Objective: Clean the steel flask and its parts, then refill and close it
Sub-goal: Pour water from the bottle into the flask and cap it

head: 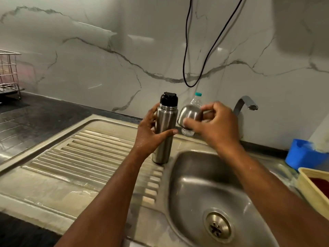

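The steel flask (164, 132) stands upright on the draining board, at the left edge of the sink (179, 177). A black stopper (168, 99) sits in its neck. My left hand (151, 135) wraps around the flask's body, thumb across the front. My right hand (216, 124) holds the steel cup lid (190, 114) just right of the flask's top, tilted, with thumb and fingers around it. Behind the lid stands a clear plastic bottle with a teal cap (198, 94), mostly hidden.
A steel tap (246, 102) rises behind the sink by the marble wall. A blue tub (300, 154) and a cream tray (313, 189) stand at the right. A black cable (189, 82) hangs down the wall. A wire rack (8, 73) stands far left.
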`<state>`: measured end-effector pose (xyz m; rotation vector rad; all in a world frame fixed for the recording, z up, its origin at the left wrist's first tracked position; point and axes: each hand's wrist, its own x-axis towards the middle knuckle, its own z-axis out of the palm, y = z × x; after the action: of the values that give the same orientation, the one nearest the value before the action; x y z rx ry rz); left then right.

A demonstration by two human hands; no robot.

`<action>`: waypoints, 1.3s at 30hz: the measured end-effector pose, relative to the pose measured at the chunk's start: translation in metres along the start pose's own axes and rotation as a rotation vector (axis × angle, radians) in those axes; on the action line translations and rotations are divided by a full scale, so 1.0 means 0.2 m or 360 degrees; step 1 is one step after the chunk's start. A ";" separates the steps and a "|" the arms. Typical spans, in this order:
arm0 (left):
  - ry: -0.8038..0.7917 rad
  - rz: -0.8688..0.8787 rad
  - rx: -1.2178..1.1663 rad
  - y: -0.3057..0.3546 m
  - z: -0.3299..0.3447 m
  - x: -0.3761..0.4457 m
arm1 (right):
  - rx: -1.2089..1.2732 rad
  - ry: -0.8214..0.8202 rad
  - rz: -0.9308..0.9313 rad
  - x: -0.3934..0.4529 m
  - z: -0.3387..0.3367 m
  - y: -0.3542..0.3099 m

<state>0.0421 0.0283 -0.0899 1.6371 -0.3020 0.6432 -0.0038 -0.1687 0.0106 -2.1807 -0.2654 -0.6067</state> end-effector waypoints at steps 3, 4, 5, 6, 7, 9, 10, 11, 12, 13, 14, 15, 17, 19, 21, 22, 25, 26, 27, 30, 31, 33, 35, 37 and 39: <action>0.0003 -0.0012 -0.0050 -0.01 0.01 0.00 | 0.0233 0.0077 -0.0124 0.18 -0.02 -0.12; 0.0004 -0.0010 -0.0059 -0.01 0.01 -0.01 | 0.0309 0.0049 -0.0140 0.22 0.00 -0.15; 0.0008 -0.0006 -0.0060 -0.01 0.01 -0.01 | 0.0364 -0.0012 -0.0154 0.27 0.02 -0.18; 0.0010 -0.0009 -0.0058 -0.01 0.02 -0.01 | 0.0370 -0.0100 -0.0179 0.31 0.04 -0.19; 0.0013 -0.0016 -0.0056 -0.02 0.02 -0.01 | 0.0326 -0.0209 -0.0210 0.34 0.07 -0.20; 0.0020 -0.0030 -0.0042 -0.03 0.02 -0.01 | 0.0188 -0.0445 -0.0271 0.39 0.11 -0.20; 0.0021 -0.0044 -0.0028 -0.04 0.02 -0.01 | 0.0114 -0.0548 -0.0297 0.41 0.12 -0.18; 0.0020 -0.0053 -0.0016 -0.04 0.02 0.00 | 0.0061 -0.0635 -0.0307 0.43 0.13 -0.17; 0.0018 -0.0055 -0.0013 -0.05 0.02 -0.01 | 0.0043 -0.0705 -0.0306 0.44 0.12 -0.16; 0.0017 -0.0060 -0.0016 -0.05 0.02 0.00 | 0.0052 -0.0756 -0.0300 0.44 0.12 -0.16; 0.0018 -0.0066 -0.0020 -0.05 0.02 -0.01 | 0.0066 -0.0784 -0.0297 0.45 0.12 -0.15; 0.0024 -0.0070 -0.0018 -0.05 0.02 0.00 | 0.0066 -0.0796 -0.0302 0.45 0.12 -0.14; 0.0028 -0.0074 -0.0004 -0.06 0.02 0.00 | 0.0022 -0.0784 -0.0332 0.46 0.11 -0.15; 0.0032 -0.0079 0.0019 -0.06 0.02 0.00 | -0.0010 -0.0781 -0.0353 0.47 0.11 -0.16; 0.0028 -0.0070 0.0032 -0.06 0.02 0.00 | 0.0036 -0.0876 -0.0339 0.49 0.11 -0.18; 0.0025 -0.0062 0.0032 -0.07 0.02 0.00 | 0.0077 -0.0945 -0.0320 0.48 0.11 -0.18; 0.0029 -0.0048 0.0036 -0.08 0.02 0.00 | 0.0091 -0.0954 -0.0331 0.47 0.13 -0.18; 0.0036 -0.0048 0.0044 -0.07 0.02 0.00 | 0.0039 -0.0869 -0.0352 0.46 0.14 -0.19; 0.0048 -0.0049 0.0057 -0.07 0.03 0.00 | -0.0047 -0.0758 -0.0384 0.45 0.15 -0.20; 0.0063 -0.0060 0.0067 -0.08 0.03 0.00 | -0.0439 -0.0327 -0.0531 0.42 0.20 -0.22; 0.0062 -0.0071 0.0068 -0.08 0.03 0.00 | -0.0527 -0.0216 -0.0558 0.40 0.22 -0.22; 0.0056 -0.0083 0.0071 -0.08 0.03 0.01 | -0.0485 -0.0191 -0.0505 0.41 0.22 -0.22; 0.0057 -0.0085 0.0052 -0.08 0.03 0.01 | -0.0111 -0.0471 -0.0283 0.42 0.18 -0.20; 0.0054 -0.0061 0.0034 -0.07 0.03 0.01 | 0.0173 -0.0780 -0.0173 0.43 0.15 -0.19; 0.0033 0.0001 0.0047 -0.07 0.03 0.01 | 0.0155 -0.0843 -0.0283 0.42 0.15 -0.18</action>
<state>0.0519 0.0250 -0.1008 1.6576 -0.2789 0.6676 0.0644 -0.1251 0.0620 -2.2024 -0.7575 -0.0932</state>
